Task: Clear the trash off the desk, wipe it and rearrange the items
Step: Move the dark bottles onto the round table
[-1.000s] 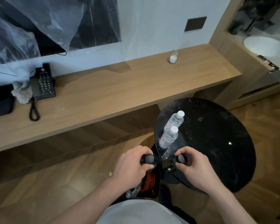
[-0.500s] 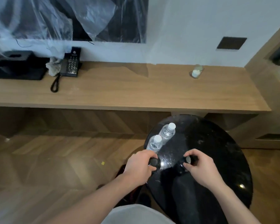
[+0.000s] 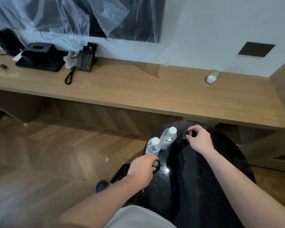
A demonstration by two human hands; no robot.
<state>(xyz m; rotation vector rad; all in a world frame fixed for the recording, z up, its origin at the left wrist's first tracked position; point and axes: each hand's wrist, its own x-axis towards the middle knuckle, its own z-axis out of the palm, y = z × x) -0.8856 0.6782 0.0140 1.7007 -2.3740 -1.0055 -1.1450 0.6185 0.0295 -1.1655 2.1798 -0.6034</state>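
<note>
Head view shows the long wooden table (image 3: 138, 89) along the wall, mostly bare. A crumpled rag or tissue (image 3: 70, 60) beside the phone (image 3: 85, 59) and whitish dust near the left edge suggest clearing and wiping are unfinished. A glass (image 3: 212, 77) stands far right. Nearer, two water bottles (image 3: 161, 141) sit on a round black top (image 3: 204, 170). Left hand (image 3: 142, 168) and right hand (image 3: 200, 139) each have fingers curled round a small dark knob-like object; what these are is hard to make out.
</note>
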